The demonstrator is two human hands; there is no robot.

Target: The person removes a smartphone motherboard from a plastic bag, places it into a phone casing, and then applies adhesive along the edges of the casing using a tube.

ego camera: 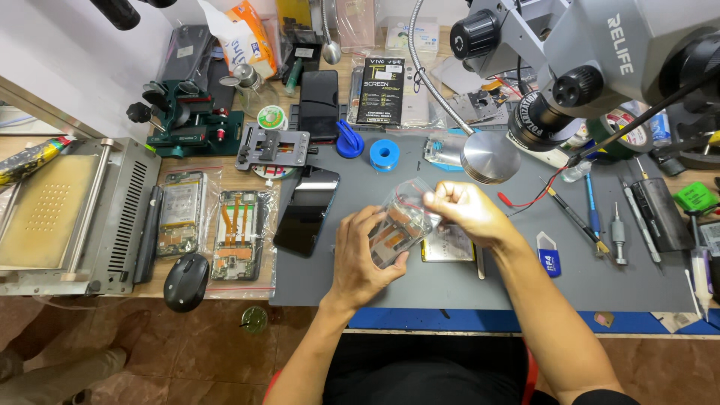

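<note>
Grey work mat (480, 281) covers the bench under both hands, with a stereo microscope (592, 67) beyond the right hand. Far left of the left hand sits a flat heating plate unit (64, 217). Just left of the left hand lies a dark phone (305, 210), and further left two bagged phone frames (238, 234) and a black mouse (186, 281)

Left hand (360, 259) is closed around the lower edge of a clear plastic bag (401, 221) holding a phone part with orange flex strips. Right hand (457, 210) is curled into a narrow pinch on the bag's upper edge. The bag is held just above the mat, between the two hands. Beneath the right hand lies a flat gold-coloured panel (448, 247)

Handling judgement: the bag is light, soft and slippery; the part inside appears thin and fragile. Hold by the bag edges or the rigid frame sides, not across the flex strips

Right of the right hand lie a blue pry tool (549, 255) and screwdrivers (619, 236)
</note>
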